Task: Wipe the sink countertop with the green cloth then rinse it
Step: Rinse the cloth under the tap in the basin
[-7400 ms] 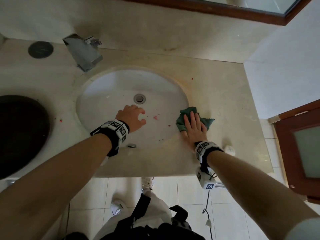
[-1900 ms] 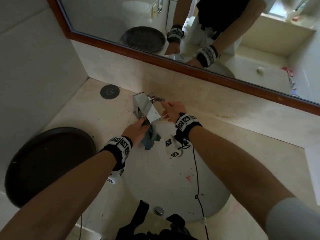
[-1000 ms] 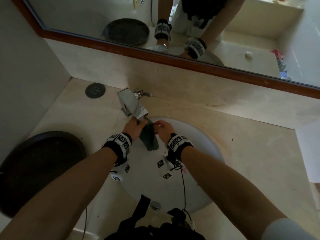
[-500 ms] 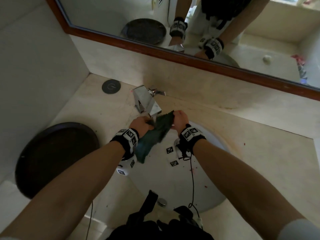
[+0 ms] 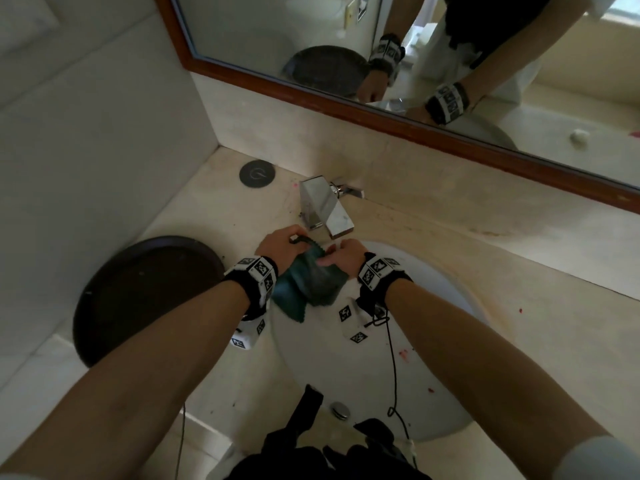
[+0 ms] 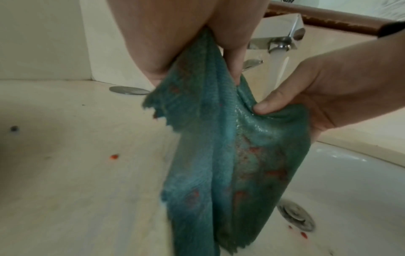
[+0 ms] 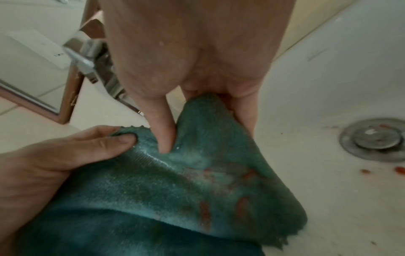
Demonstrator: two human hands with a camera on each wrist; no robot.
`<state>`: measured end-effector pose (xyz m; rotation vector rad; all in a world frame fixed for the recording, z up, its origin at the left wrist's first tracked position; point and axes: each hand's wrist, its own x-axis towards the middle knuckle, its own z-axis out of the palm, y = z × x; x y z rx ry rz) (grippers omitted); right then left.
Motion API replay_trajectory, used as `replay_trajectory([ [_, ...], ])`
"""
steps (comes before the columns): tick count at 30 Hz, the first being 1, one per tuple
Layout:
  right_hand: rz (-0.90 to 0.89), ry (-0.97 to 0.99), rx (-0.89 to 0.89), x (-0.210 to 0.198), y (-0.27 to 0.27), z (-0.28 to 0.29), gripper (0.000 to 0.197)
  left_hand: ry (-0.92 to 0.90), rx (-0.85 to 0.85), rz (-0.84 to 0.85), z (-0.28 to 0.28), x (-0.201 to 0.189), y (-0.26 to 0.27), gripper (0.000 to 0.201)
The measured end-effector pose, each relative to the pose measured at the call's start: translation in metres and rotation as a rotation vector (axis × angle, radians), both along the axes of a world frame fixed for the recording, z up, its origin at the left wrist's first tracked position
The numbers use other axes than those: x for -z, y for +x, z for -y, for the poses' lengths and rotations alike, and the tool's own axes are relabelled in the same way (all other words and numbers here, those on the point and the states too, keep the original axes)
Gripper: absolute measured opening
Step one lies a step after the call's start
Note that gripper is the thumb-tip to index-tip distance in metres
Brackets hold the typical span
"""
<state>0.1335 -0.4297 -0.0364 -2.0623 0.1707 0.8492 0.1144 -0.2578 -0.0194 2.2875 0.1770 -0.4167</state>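
Observation:
The green cloth point(image 5: 308, 284) hangs wet and red-stained between both hands, just under the chrome tap point(image 5: 325, 211) at the back of the white sink basin point(image 5: 433, 368). My left hand point(image 5: 282, 249) pinches its upper left edge; in the left wrist view the cloth point(image 6: 219, 155) drapes down from those fingers. My right hand point(image 5: 341, 258) pinches the other edge, thumb pressed into the cloth point(image 7: 186, 181). Water point(image 6: 277, 65) runs from the spout beside the cloth. The beige countertop point(image 5: 540, 271) carries a few red specks.
A dark round tray point(image 5: 138, 292) sits on the counter to the left. A black round cap point(image 5: 257, 173) lies in the back corner. The drain point(image 7: 374, 138) has red bits around it. A wood-framed mirror point(image 5: 415, 64) runs along the back wall.
Over the last second the cloth has been spread and then gathered lower between my hands, under the spout. Earlier my right hand was at the tap handle, and before that it wiped the counter.

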Motion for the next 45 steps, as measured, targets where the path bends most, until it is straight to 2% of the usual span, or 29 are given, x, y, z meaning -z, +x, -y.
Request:
replay_trajectory([
  [3,-0.066,-0.044,-0.112,-0.004,0.004,-0.014,0.031,-0.016,0.007,0.004,-0.007,-0.004,-0.002,0.017],
  [5,-0.034,-0.090,-0.122,-0.002,0.006,-0.018,0.031,0.006,0.005,0.000,-0.010,-0.004,-0.002,0.017],
  [8,0.105,-0.111,-0.032,-0.001,0.010,-0.017,0.028,0.031,-0.011,-0.021,-0.008,-0.002,0.000,0.019],
  [12,0.283,-0.115,0.061,-0.010,0.008,0.000,0.029,0.054,0.030,-0.106,0.006,-0.004,0.006,0.033],
  [15,0.228,-0.118,0.136,-0.015,0.006,0.023,0.025,0.067,0.118,-0.194,0.017,-0.004,0.009,0.038],
  [18,0.168,-0.109,0.228,-0.018,0.001,0.049,0.027,0.067,0.117,-0.243,0.025,0.001,0.012,0.038],
  [21,0.187,-0.044,0.380,-0.016,-0.004,0.073,0.024,0.012,0.122,-0.274,0.035,0.003,0.014,0.040],
  [26,0.200,-0.019,0.591,-0.010,-0.002,0.105,0.011,-0.108,0.050,-0.202,0.053,0.008,0.017,0.041],
  [29,0.165,0.006,0.675,-0.004,0.003,0.120,0.036,-0.171,0.011,-0.145,0.058,0.009,0.016,0.039],
  [32,0.166,0.022,0.634,-0.014,0.003,0.119,0.025,-0.249,-0.036,-0.143,0.057,0.005,0.015,0.030],
  [36,0.159,0.047,0.594,-0.023,0.000,0.110,0.029,-0.364,-0.109,-0.177,0.045,0.002,0.012,0.027],
  [39,0.168,0.112,0.623,-0.020,0.000,0.096,0.013,-0.429,-0.209,-0.170,0.033,0.000,0.009,0.027],
  [43,0.149,0.214,0.678,-0.017,0.002,0.068,0.015,-0.333,-0.251,-0.084,0.013,-0.001,0.002,0.015],
  [45,0.136,0.231,0.661,-0.017,0.000,0.056,0.013,-0.253,-0.272,-0.047,0.001,-0.001,-0.003,0.022],
])
